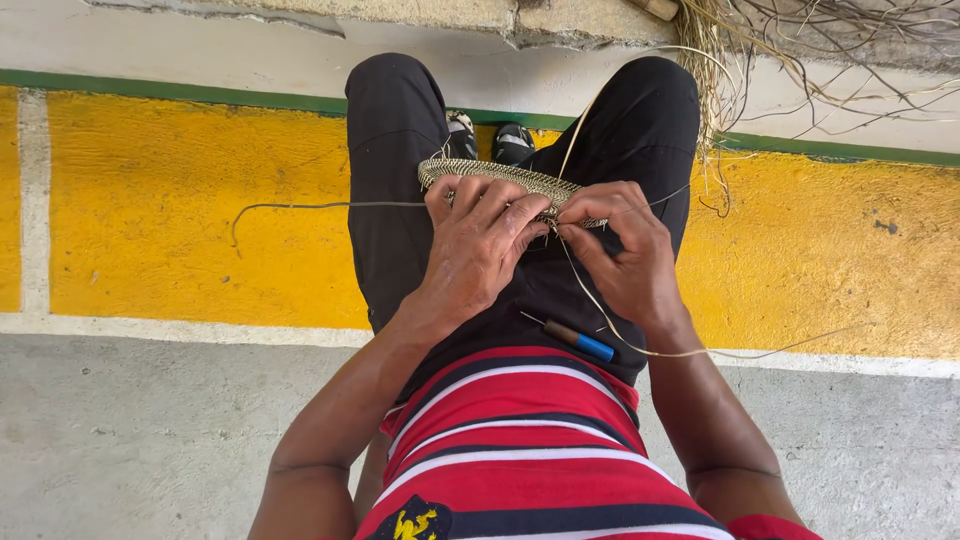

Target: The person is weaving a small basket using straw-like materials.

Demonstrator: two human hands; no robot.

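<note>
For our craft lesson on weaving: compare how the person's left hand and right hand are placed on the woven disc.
The left hand lies spread over the woven disc, fingers draped across its rim; the right hand is bunched, fingertips pinching at the rim. A thin fibre strand trails from the right hand, none from the left. Both meet at the disc's near edge.

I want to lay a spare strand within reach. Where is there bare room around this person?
Free: the yellow painted floor band left of the black-trousered knees, crossed only by a thin loose fibre, and the grey concrete below the white line. Crowded: the lap, where the left hand and right hand work the round woven piece, beside the blue-tipped tool.
</note>
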